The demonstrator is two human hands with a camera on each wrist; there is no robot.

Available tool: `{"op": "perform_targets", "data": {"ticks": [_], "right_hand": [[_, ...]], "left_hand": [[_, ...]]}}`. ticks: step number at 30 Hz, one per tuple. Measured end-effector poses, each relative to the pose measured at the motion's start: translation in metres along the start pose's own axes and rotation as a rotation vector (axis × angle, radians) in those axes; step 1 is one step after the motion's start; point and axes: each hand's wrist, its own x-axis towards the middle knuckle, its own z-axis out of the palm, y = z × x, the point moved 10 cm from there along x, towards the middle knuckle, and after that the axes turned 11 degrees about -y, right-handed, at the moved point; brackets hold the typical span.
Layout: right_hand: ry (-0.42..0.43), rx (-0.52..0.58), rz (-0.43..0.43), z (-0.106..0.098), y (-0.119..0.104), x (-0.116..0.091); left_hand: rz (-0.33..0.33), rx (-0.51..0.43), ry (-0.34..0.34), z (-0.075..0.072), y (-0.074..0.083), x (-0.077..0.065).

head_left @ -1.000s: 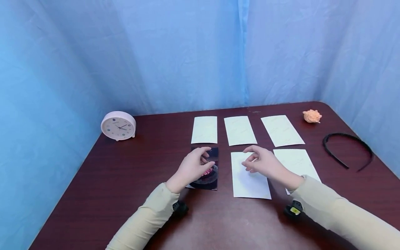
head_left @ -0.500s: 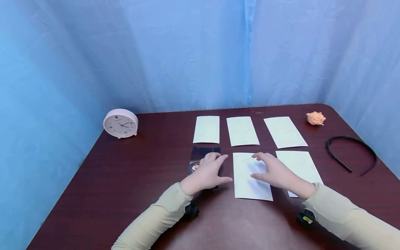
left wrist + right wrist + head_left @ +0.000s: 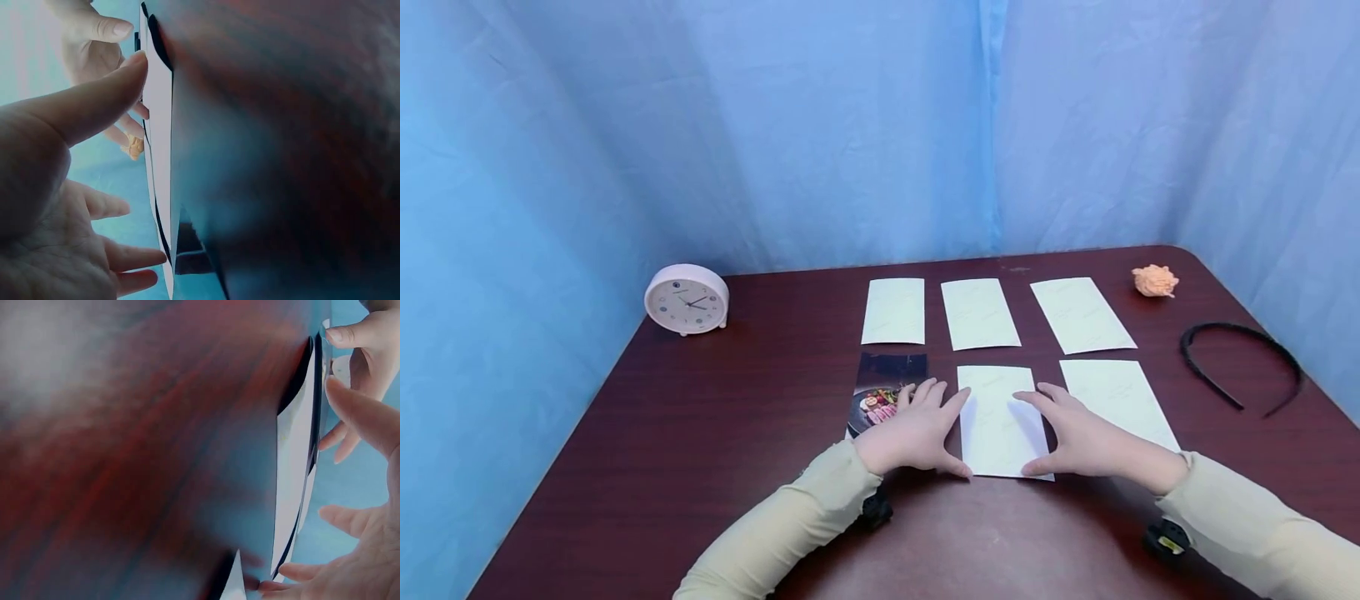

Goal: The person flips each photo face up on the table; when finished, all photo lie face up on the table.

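Observation:
A white card (image 3: pixel 997 421) lies face-down or blank in the middle of the front row, between the two hands. My left hand (image 3: pixel 917 435) is at its left edge, thumb by the near left corner, fingers spread. My right hand (image 3: pixel 1084 437) is at its right edge, thumb by the near right corner, fingers apart. In the left wrist view the left thumb (image 3: pixel 103 100) is close to the card; firm contact cannot be made out. Partly under my left hand is a dark photo card (image 3: pixel 880 392) showing food on a plate. Another white card (image 3: pixel 1116 396) lies beyond my right hand.
Along the back lie three white cards: left (image 3: pixel 893 311), middle (image 3: pixel 981 313) and right (image 3: pixel 1082 314). A round white clock (image 3: pixel 687 300) stands at the left. An orange crumpled ball (image 3: pixel 1154 281) and a black headband (image 3: pixel 1240 327) are at the right of the dark table (image 3: pixel 700 433).
My left hand has moved right, off the photo card's middle to the white card's left edge. My right hand has moved right and nearer, to its right edge. The fingers have spread.

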Motion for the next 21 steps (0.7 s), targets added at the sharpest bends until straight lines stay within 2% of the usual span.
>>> {"op": "perform_targets", "data": {"ticks": [6, 9, 14, 21], "right_hand": [[-0.029, 0.017, -0.023, 0.0042, -0.0008, 0.0004], [-0.028, 0.023, -0.033, 0.0053, -0.0025, 0.0001], [-0.025, 0.020, -0.037, 0.0052, -0.0047, 0.0001], [-0.035, -0.013, -0.041, 0.0069, -0.0081, 0.0018]], "left_hand": [[-0.008, 0.029, -0.068, 0.0061, -0.0004, 0.0037], [-0.007, 0.052, -0.077, 0.0078, -0.0005, 0.0052], [0.013, 0.107, -0.056, 0.0075, -0.0018, 0.0065], [0.036, 0.120, -0.028, 0.0039, -0.0039, 0.0046]]}}
